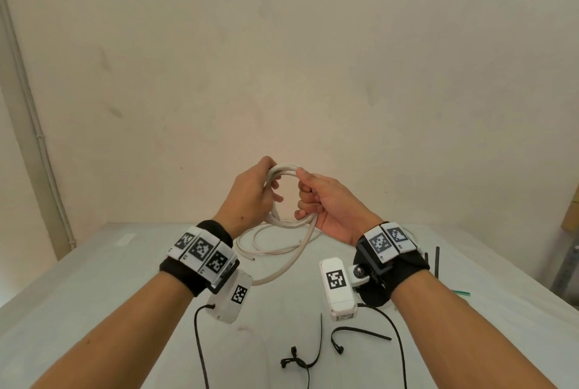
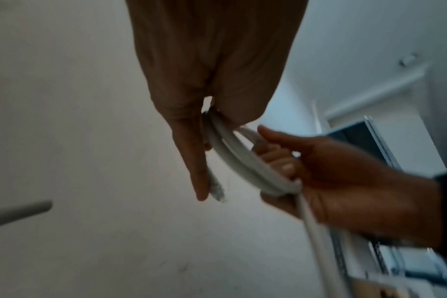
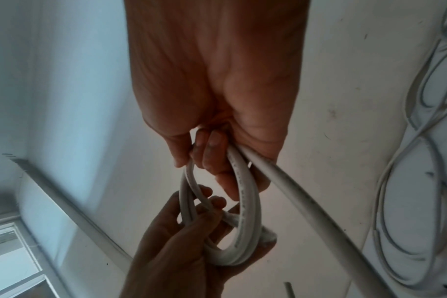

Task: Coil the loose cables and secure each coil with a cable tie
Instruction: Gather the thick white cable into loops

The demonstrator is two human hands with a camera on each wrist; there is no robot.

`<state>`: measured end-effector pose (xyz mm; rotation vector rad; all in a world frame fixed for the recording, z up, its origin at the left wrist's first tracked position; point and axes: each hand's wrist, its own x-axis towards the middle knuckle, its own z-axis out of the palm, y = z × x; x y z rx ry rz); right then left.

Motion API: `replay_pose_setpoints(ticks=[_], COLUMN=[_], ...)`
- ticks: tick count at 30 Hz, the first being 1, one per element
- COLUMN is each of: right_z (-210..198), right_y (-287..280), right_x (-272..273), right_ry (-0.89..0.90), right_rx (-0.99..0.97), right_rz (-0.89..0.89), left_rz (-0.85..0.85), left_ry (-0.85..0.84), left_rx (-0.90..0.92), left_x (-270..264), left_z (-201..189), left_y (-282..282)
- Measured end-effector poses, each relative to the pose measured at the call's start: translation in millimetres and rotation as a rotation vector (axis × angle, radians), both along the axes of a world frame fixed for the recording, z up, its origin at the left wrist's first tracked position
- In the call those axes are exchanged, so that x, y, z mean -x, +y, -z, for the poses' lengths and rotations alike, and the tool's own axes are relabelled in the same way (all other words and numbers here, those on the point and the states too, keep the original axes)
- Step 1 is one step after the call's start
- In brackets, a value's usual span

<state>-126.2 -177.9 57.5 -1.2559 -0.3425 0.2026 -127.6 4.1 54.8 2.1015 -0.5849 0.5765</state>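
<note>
Head view: black cable ties (image 1: 316, 348) are lying on the near table (image 1: 94, 310). Beyond, left hand (image 1: 250, 192) and right hand (image 1: 329, 200) are both gripping the white cable coil (image 1: 283, 171), raised above the table.

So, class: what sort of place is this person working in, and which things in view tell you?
Probably a plain workroom or test bench: a bare white table against a scuffed wall, with black cable ties lying ready.

Left hand (image 1: 250, 197): raised, fingers curled round coil of white cable (image 1: 283, 171). Right hand (image 1: 329, 203): raised opposite, palm inward, fingers curled round the coil's other side.
</note>
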Motion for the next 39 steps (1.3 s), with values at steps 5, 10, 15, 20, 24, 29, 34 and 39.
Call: replay_pose_setpoints(ticks=[5, 10, 15, 20, 24, 29, 34, 39], right_z=[1.7, 7.8, 7.5, -1.5, -8.9, -6.9, -7.1, -2.1], right_y=[-4.5, -3.6, 1.8, -5.4, -14.5, -8.8, -17.0, -22.5], right_x=[-0.8, -0.7, -1.7, -9.5, -16.0, -17.0, -9.5, -6.5], right_ry=[-0.021, -0.039, -0.060, -0.039, -0.072, -0.083, -0.017, 0.065], right_rx=[0.005, -0.026, -0.068, -0.264, -0.358, -0.435, -0.458, -0.375], right_rz=[0.023, 0.015, 0.060, 0.212, 0.311, 0.332, 0.264, 0.194], left_rz=[0.064, 0.276, -0.022, -0.059, -0.099, 0.166, 0.175, 0.299], left_ry=[0.163, 0.507, 0.232, 0.424, 0.621, 1.022, 0.777, 0.775], left_rx=[0.072, 0.488, 0.183, 0.331, 0.202, 0.382, 1.165, 1.011], left_x=[-4.9, 0.3, 2.4, 8.6, 16.7, 23.5, -4.1, -8.4], left_z=[-1.0, -10.0, -14.8, -15.1, -11.0, -4.9, 7.8, -6.8], left_y=[4.0, 0.6, -6.1, 2.1, 3.7, -16.0, -9.2, 4.6])
